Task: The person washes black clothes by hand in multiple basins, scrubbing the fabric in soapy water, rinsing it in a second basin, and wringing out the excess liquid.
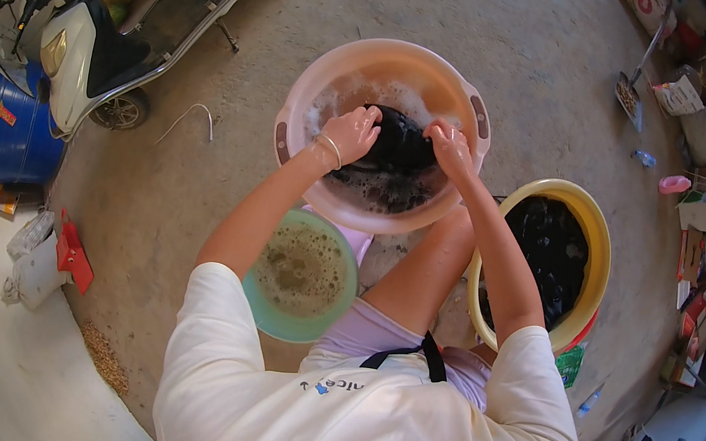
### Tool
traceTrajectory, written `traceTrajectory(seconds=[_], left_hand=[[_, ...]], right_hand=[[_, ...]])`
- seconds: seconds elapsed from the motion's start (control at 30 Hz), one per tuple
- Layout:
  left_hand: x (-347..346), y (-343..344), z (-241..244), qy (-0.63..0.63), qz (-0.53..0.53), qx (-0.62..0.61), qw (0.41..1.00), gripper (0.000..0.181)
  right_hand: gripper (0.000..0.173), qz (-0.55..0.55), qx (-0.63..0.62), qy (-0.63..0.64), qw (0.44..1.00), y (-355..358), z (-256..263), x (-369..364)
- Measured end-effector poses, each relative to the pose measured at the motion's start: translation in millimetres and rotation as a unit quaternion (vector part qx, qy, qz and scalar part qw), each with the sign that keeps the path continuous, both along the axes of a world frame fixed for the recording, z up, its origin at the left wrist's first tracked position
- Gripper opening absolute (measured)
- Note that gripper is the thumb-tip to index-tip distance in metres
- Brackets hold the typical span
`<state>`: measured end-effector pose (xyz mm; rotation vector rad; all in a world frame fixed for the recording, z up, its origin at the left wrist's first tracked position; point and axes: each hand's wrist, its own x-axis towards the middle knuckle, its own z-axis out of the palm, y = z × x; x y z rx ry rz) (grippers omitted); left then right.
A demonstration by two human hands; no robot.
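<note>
A wet black cloth (401, 143) hangs between my two hands over a pink plastic basin (370, 219) of soapy water. My left hand (353, 131), with a bangle on its wrist, grips the cloth's left edge. At the opposite edge, the fingers of my right hand (448, 142) pinch the fabric. The cloth's lower part lies in the sudsy water, where its outline is hidden. A green basin (354, 282) of murky, bubbly water is below my left forearm. To the right, a yellow tub (600, 255) holds dark wet material.
A white scooter (78, 60) and a blue drum (7, 131) stand at the left. A red dustpan (74, 252) lies near plastic bags (37, 274). At the upper right is a shovel (629, 97), with cardboard and clutter (704, 249) along that side.
</note>
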<state>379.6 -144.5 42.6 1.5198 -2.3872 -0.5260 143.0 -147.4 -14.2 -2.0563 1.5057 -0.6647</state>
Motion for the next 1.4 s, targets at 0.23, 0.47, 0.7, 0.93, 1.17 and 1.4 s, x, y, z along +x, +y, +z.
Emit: traceTrajectory(seconds=[0.23,0.47,0.7,0.93,1.17,1.4], left_hand=[[-17,-13,-45,-0.103,0.104,-0.101,0.984,0.021],[14,-43,-151,-0.033,0.284,0.018,0.958,0.034],[10,-49,-140,-0.067,0.302,0.069,0.948,0.056],[19,-81,-132,-0.073,0.239,0.153,0.956,0.048],[-4,-73,-32,0.337,0.256,0.038,0.905,0.053],[19,-25,-35,0.022,0.052,-0.053,0.997,0.037]], right_hand=[[0.031,-0.126,-0.173,0.093,0.972,4,-10,55],[0.029,0.016,0.020,0.153,0.988,-14,-28,103],[0.030,0.042,0.089,0.160,0.982,-40,-96,90],[0.034,-0.067,0.072,-0.041,0.994,-72,-64,77],[0.042,-0.124,0.108,-0.171,0.971,-58,21,65],[0.052,0.057,-0.069,0.149,0.985,9,45,57]])
